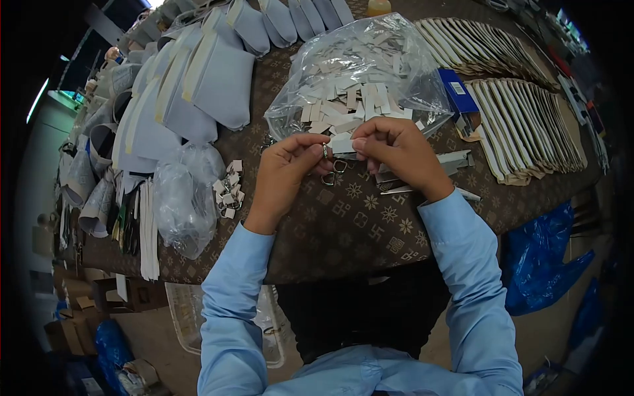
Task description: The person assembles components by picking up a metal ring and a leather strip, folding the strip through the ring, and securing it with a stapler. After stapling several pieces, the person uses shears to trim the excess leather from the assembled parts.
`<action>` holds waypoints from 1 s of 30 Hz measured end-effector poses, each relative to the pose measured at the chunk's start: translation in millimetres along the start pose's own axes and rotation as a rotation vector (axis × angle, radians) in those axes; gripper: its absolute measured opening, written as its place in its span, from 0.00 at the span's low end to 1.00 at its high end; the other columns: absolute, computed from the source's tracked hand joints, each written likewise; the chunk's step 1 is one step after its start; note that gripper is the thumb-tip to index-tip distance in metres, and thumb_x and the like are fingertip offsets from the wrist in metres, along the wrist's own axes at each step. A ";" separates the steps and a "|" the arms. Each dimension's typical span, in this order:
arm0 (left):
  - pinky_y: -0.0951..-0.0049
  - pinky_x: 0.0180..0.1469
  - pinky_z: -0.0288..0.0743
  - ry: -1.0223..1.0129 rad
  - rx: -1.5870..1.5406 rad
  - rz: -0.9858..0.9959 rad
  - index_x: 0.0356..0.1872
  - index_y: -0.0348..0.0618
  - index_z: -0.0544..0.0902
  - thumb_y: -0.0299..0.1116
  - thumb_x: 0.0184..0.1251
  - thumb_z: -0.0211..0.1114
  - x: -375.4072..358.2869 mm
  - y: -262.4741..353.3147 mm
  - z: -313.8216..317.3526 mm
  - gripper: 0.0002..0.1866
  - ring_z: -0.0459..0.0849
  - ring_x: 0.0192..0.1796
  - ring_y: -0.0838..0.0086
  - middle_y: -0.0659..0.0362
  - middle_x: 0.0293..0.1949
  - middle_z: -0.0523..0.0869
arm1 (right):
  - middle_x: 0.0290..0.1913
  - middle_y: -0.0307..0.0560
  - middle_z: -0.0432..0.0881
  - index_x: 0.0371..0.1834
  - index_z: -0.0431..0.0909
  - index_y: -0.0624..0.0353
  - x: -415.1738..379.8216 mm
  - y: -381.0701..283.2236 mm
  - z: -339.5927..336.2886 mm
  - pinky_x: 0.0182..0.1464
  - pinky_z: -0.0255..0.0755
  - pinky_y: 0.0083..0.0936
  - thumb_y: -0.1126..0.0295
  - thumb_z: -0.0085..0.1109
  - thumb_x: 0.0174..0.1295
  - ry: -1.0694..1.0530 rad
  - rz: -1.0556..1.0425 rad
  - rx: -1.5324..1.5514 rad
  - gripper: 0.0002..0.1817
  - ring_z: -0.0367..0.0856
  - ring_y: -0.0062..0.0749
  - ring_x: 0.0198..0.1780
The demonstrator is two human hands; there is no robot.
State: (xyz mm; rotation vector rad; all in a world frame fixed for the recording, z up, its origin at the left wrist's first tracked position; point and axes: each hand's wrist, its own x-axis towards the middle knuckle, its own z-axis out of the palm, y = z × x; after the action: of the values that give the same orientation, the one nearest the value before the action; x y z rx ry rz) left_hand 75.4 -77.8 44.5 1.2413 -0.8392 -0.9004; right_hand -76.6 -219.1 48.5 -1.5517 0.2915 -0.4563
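My left hand (281,170) is closed in a pinch on a small metal ring (325,151). Between my two hands is a small pale strip (341,143), pinched at its right end by the thumb and fingers of my right hand (399,150). Just below the fingertips show two more metal rings (340,166); whether they lie on the cloth or hang from my left fingers is hard to tell. Behind my hands, an open clear plastic bag (290,86) holds many loose pale strips (343,105).
Left of my hands lie small tabs with rings (229,191) and a clear bag (185,198). Grey-white panels (221,79) stand behind. To the right are a blue box (457,91), stacked folded pieces (528,132) and metal tools (452,162) on the patterned tablecloth (356,231).
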 end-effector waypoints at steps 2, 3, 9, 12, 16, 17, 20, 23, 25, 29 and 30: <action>0.80 0.37 0.77 0.008 -0.063 -0.032 0.46 0.30 0.79 0.25 0.67 0.57 -1.8 -4.0 2.6 0.11 0.82 0.32 0.79 0.57 0.33 0.84 | 0.25 0.38 0.79 0.34 0.77 0.65 0.0 0.8 3.8 0.25 0.70 0.12 0.71 0.57 0.61 -0.020 0.056 0.037 0.07 0.75 0.15 0.23; 0.80 0.37 0.77 0.012 -0.070 -0.032 0.46 0.30 0.79 0.25 0.67 0.57 -2.0 -4.9 3.1 0.11 0.82 0.32 0.79 0.57 0.33 0.84 | 0.25 0.39 0.79 0.36 0.78 0.65 0.2 1.6 6.3 0.25 0.69 0.13 0.72 0.57 0.61 -0.036 0.092 0.049 0.06 0.75 0.16 0.23; 0.80 0.36 0.77 0.006 -0.107 -0.002 0.47 0.31 0.79 0.26 0.67 0.57 -4.1 -11.2 2.2 0.11 0.82 0.31 0.79 0.57 0.32 0.84 | 0.26 0.42 0.79 0.37 0.77 0.66 -1.3 4.1 8.0 0.24 0.73 0.16 0.73 0.58 0.61 -0.036 0.142 0.208 0.07 0.77 0.19 0.22; 0.81 0.36 0.76 0.017 -0.151 -0.001 0.47 0.30 0.79 0.26 0.67 0.57 -4.8 -13.0 2.8 0.11 0.82 0.31 0.80 0.57 0.32 0.84 | 0.27 0.43 0.80 0.37 0.77 0.66 -1.9 9.3 11.5 0.25 0.74 0.17 0.72 0.59 0.61 -0.010 0.145 0.327 0.08 0.78 0.20 0.23; 0.81 0.36 0.76 0.088 -0.158 0.057 0.46 0.32 0.79 0.27 0.67 0.58 -7.0 -15.7 8.8 0.11 0.82 0.32 0.80 0.57 0.33 0.84 | 0.28 0.44 0.80 0.38 0.76 0.67 -4.2 8.1 17.9 0.27 0.75 0.17 0.72 0.59 0.61 0.056 0.117 0.362 0.08 0.78 0.21 0.23; 0.81 0.35 0.76 0.134 -0.147 0.090 0.46 0.32 0.80 0.27 0.67 0.58 -8.0 -15.7 10.5 0.11 0.82 0.32 0.80 0.58 0.34 0.84 | 0.28 0.44 0.80 0.38 0.76 0.67 -5.4 7.0 21.1 0.27 0.75 0.17 0.72 0.59 0.61 0.053 0.120 0.365 0.08 0.78 0.21 0.23; 0.81 0.37 0.77 0.132 -0.121 0.144 0.46 0.33 0.79 0.26 0.68 0.57 -10.4 -13.8 11.6 0.09 0.82 0.35 0.80 0.57 0.37 0.84 | 0.29 0.44 0.80 0.38 0.76 0.68 -6.5 6.7 26.7 0.28 0.76 0.17 0.72 0.57 0.62 0.073 0.060 0.391 0.08 0.78 0.21 0.25; 0.80 0.40 0.79 0.076 -0.043 0.133 0.45 0.32 0.79 0.23 0.68 0.55 -12.4 -13.3 14.0 0.09 0.83 0.38 0.79 0.56 0.39 0.83 | 0.30 0.46 0.81 0.39 0.76 0.68 -7.9 7.7 23.5 0.29 0.76 0.17 0.73 0.56 0.62 0.024 0.057 0.366 0.08 0.79 0.21 0.27; 0.79 0.41 0.80 0.059 -0.032 0.164 0.45 0.32 0.79 0.22 0.68 0.54 -13.0 -13.5 15.6 0.09 0.83 0.40 0.78 0.56 0.40 0.83 | 0.31 0.48 0.82 0.39 0.76 0.68 -8.7 5.3 23.6 0.30 0.77 0.17 0.73 0.57 0.63 -0.039 0.066 0.393 0.08 0.80 0.22 0.28; 0.80 0.42 0.79 0.042 0.019 0.201 0.45 0.31 0.79 0.20 0.67 0.53 -14.1 -12.0 15.6 0.09 0.82 0.41 0.79 0.55 0.42 0.83 | 0.32 0.49 0.82 0.40 0.76 0.69 -8.6 6.3 26.8 0.30 0.77 0.17 0.73 0.57 0.62 -0.037 0.060 0.372 0.09 0.81 0.23 0.29; 0.80 0.42 0.79 0.040 0.017 0.202 0.45 0.31 0.79 0.20 0.67 0.53 -14.1 -12.0 15.5 0.09 0.82 0.41 0.79 0.55 0.42 0.83 | 0.31 0.49 0.82 0.40 0.76 0.69 -8.0 6.7 26.0 0.31 0.77 0.17 0.73 0.57 0.62 -0.043 0.065 0.352 0.09 0.81 0.23 0.29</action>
State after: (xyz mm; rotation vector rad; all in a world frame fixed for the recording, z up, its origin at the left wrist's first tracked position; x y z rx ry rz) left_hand 54.2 -72.4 34.1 1.1620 -0.9244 -0.7054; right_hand -71.1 -192.6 41.3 -1.2034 0.2145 -0.3990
